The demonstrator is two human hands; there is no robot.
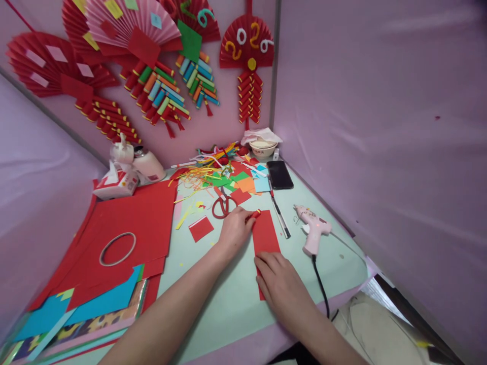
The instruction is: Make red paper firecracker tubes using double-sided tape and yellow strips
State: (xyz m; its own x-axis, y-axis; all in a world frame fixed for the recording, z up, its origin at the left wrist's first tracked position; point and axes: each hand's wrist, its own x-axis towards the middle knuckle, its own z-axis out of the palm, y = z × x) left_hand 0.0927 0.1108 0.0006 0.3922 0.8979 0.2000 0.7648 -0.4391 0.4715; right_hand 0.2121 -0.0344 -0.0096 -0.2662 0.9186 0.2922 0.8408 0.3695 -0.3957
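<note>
Pinched in the fingers of my left hand (236,225) is a small red paper roll (256,214) with a yellow end. The roll is over the far left corner of a long red paper strip (267,230) on the table. My right hand (277,276) lies on the near part of this strip with fingers extended, covering some of it. Just beyond my left hand are red-handled scissors (224,207), partly hidden by it. A small red paper square (201,228) lies left of that hand. To the right of the strip is a pen (280,215).
A pink glue gun (315,228) with a black cord lies at right, near a phone (280,175). Large red sheets (148,213) bear a tape ring (117,249) at left. Paper scraps (243,185), a tissue box (117,185) and bowls (263,148) stand farther back.
</note>
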